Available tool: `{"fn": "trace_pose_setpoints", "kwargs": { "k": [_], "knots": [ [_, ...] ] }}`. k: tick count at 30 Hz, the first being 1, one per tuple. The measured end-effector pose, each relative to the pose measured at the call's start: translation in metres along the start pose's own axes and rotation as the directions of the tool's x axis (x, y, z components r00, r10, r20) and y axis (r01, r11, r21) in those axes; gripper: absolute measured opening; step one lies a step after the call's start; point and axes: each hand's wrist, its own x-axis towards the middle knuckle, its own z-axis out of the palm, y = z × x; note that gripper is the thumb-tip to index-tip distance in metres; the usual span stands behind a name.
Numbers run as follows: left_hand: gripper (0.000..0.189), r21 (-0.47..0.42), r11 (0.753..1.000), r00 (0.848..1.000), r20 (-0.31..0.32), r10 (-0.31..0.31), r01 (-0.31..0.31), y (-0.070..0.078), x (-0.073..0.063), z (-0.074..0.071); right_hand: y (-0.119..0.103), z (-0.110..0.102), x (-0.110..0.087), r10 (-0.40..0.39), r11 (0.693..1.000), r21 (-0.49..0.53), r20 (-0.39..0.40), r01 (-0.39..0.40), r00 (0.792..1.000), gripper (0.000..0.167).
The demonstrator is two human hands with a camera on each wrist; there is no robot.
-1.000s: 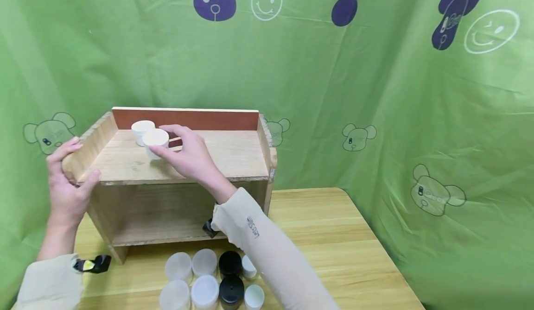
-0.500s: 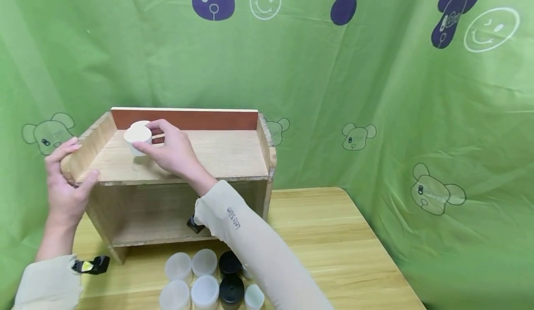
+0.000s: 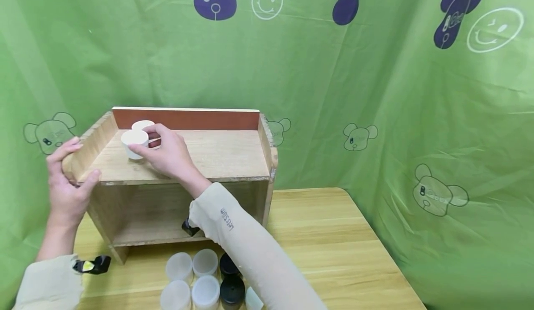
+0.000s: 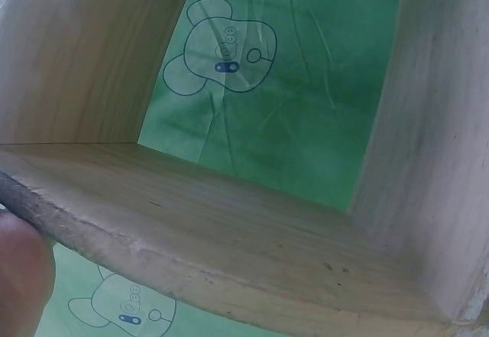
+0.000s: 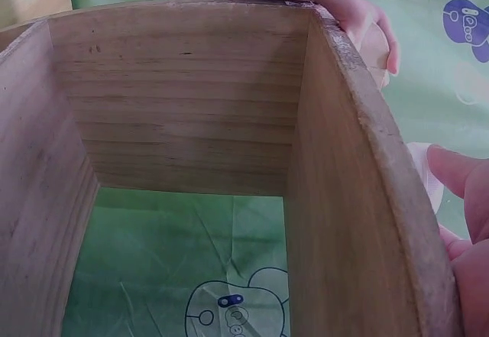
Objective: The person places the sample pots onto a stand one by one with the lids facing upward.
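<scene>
A small wooden shelf (image 3: 225, 155) with a red-brown back strip stands on the table. My left hand (image 3: 68, 185) grips the left end of its top board, thumb over the front edge. On the top board, my right hand (image 3: 168, 155) pinches a white round cup-like container (image 3: 134, 143) between thumb and fingers. A second white container (image 3: 143, 124) stands just behind it, partly hidden. In the right wrist view, the right hand (image 5: 466, 207) holds the white container (image 5: 425, 170) beyond the board's edge. The left wrist view shows the shelf's inside (image 4: 229, 222) and one fingertip.
On the table (image 3: 333, 236) in front of the shelf stand several round containers: frosted ones (image 3: 179, 267), black-lidded ones (image 3: 232, 291) and a pale small one (image 3: 252, 299), partly covered by the right sleeve. A green printed curtain (image 3: 317, 83) hangs behind and to the right.
My right hand has moved left along the top board with the white container, bringing it in front of the other one and slightly lower. The left hand keeps its grip on the shelf.
</scene>
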Motion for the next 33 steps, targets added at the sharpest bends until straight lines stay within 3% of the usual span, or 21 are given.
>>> {"fn": "trace_pose_setpoints", "kwargs": {
  "k": [5,12,21,33],
  "knots": [
    [0.071,-0.002,1.0,1.0,-0.005,0.003,-0.003,-0.0012,-0.0001,-0.0002,0.0012,0.0011,0.0004,0.012,1.0,-0.019,0.0,-0.012,1.0,0.041],
    [0.071,-0.108,0.994,1.0,-0.007,0.023,-0.024,-0.0026,0.0005,0.0001,0.0001,0.0015,0.0002,0.019,0.999,-0.032,0.013,-0.019,1.0,0.041],
    [0.071,-0.054,0.998,1.0,-0.007,-0.025,0.025,-0.0009,-0.0008,-0.0012,0.0009,0.0032,-0.001,0.015,0.996,-0.089,0.028,-0.012,1.0,0.042],
    [0.071,-0.036,0.999,1.0,-0.005,-0.005,0.005,-0.001,-0.0004,0.0002,0.0021,0.0038,-0.0002,0.023,0.991,-0.132,-0.014,-0.025,1.0,0.044]
  ]
}}
